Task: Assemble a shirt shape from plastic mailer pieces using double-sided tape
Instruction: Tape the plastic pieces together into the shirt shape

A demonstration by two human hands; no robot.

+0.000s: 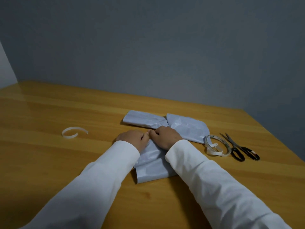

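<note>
1. Mailer pieces, pale grey plastic, lie on my wooden table (66,104) toward its right half: a body piece (151,169) runs toward the near edge, a left sleeve piece (142,119) and a right sleeve piece (188,128) fan out toward the far edge.
2. My left hand (132,138) rests on the top of the body piece, fingers curled, the tips bunched at the spot where the three pieces meet.
3. My right hand (165,138) sits just beside it, knuckles up, fingers curled in and pinching at the same junction; the fingertips of both hands touch there. What exactly is pinched between them I cannot tell.
4. My white sleeves (102,176) cross the near part of the table and cover the sides of the body piece.
5. A roll of double-sided tape (217,146) with a loose tail lies against the right sleeve piece, toward the right edge.
6. Black-handled scissors (239,147) lie just right of the roll, closed.
7. A curled white strip of backing (74,133) lies well apart on the left.
</note>
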